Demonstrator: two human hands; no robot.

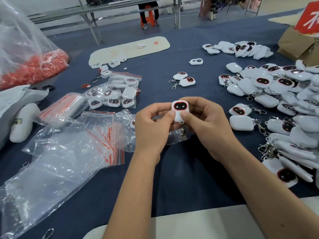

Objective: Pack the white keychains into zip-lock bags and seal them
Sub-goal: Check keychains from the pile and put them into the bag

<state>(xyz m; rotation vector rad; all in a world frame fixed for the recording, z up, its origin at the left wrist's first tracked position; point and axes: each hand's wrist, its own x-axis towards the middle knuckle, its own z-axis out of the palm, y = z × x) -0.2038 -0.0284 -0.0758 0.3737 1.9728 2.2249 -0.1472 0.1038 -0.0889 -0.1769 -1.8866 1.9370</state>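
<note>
Both hands are pinching one white keychain (180, 110) above the middle of the surface (189, 178), its dark face with the red rim turned up toward the camera. The left hand (151, 128) is gripping its left edge with the thumb lying across the front, and the right hand (205, 125) is gripping its right edge in the same way. The metal clip (183, 133) is hanging loose below the keychain, between the two palms.

No bag is open and ready yet. The loose zip-lock bags (103, 131) are lying just to the left of the left hand, overlapping one another, with their red seal strips pointing several ways. Because they are thin, slippery and stacked, a one-handed reach is likely to be lifting two bags at once, or catching a closed mouth.

The dangling clip is probably the main risk: it could be snagging on the bag's mouth or sitting across the seal strip, leaving the bag half closed.

The pile of unpacked keychains (276, 104) is crowding the right side, with clips tangled together, so a careless right forearm could be dragging several along. The packed bags (119, 94) are lying farther back on the left, near enough to the loose ones to be mixed up with them.
</note>
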